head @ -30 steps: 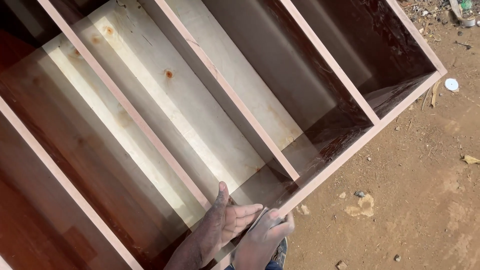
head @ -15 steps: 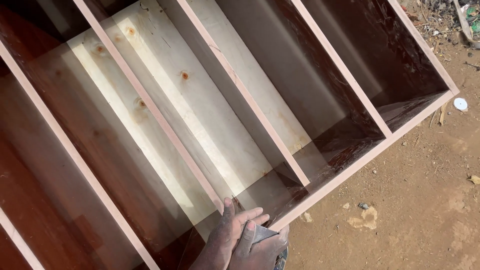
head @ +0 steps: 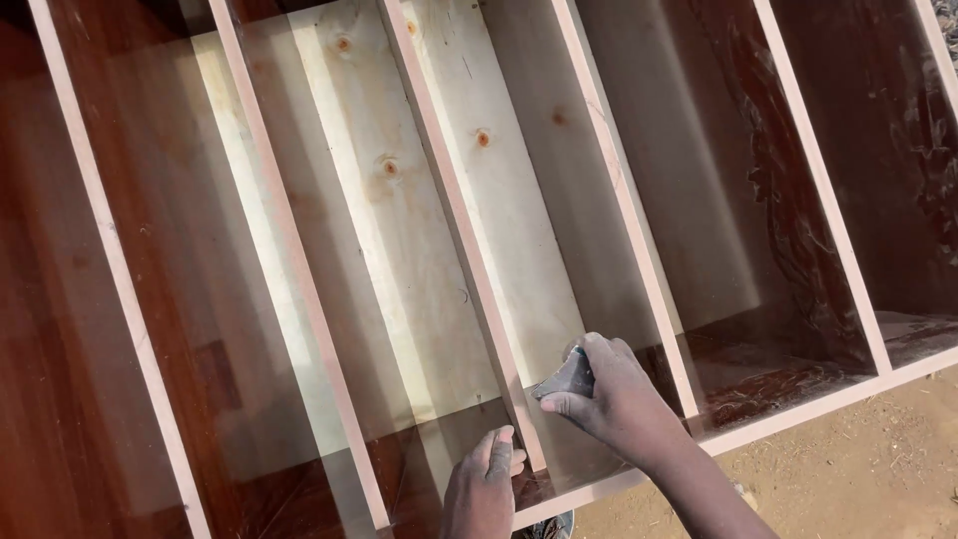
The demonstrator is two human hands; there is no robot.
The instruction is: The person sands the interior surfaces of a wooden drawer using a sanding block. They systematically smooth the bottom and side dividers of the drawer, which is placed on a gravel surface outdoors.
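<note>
Right hand pinched shut on folded grey sandpaper against divider edge, left hand fingers loosely apart, bracing on wooden shelf unit's frame for steadiness.

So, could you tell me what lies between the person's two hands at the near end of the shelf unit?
In the head view, a pale divider edge runs between the left hand and the right hand, which holds a small dark sanding piece.
</note>
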